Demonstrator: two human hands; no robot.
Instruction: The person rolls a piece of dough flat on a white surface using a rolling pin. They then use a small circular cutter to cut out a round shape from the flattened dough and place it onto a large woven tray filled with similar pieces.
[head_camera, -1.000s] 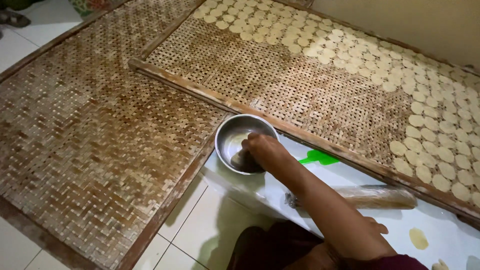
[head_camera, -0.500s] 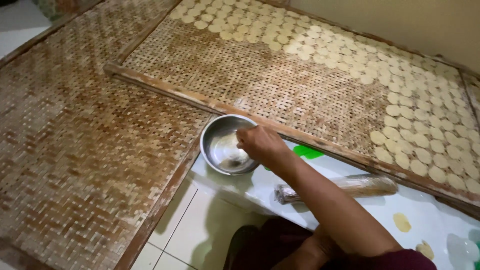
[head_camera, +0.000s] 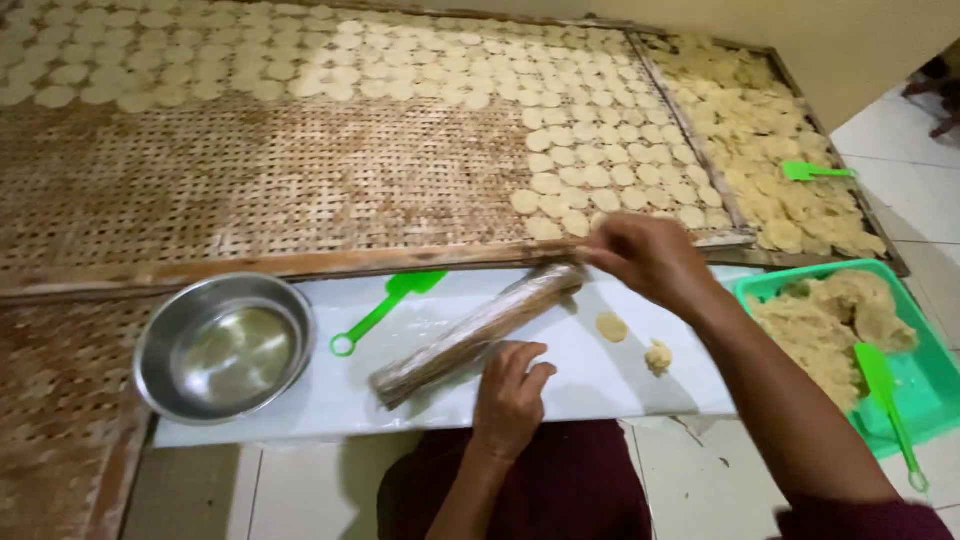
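Observation:
A rolling pin (head_camera: 478, 331) wrapped in clear plastic lies slantwise on a white board (head_camera: 300, 400) in front of me. My right hand (head_camera: 645, 262) reaches over the board, its fingertips closed on the pin's far end by the mat's wooden edge. Beside the pin's near end, my left hand (head_camera: 510, 395) rests palm down on the board, fingers loosely apart and holding nothing. Two small pieces of dough (head_camera: 612, 327) (head_camera: 657, 357) lie on the board below my right wrist.
A steel bowl (head_camera: 225, 345) stands at the board's left end, a green spatula (head_camera: 385, 310) beside it. At right, a green tray (head_camera: 905, 390) holds dough and a second spatula. Woven mats (head_camera: 250, 180) behind carry several rows of dough discs (head_camera: 600, 150).
My right hand has left the steel bowl and swung right to the far end of the rolling pin. My left hand has come into view on the board. The view shifted right.

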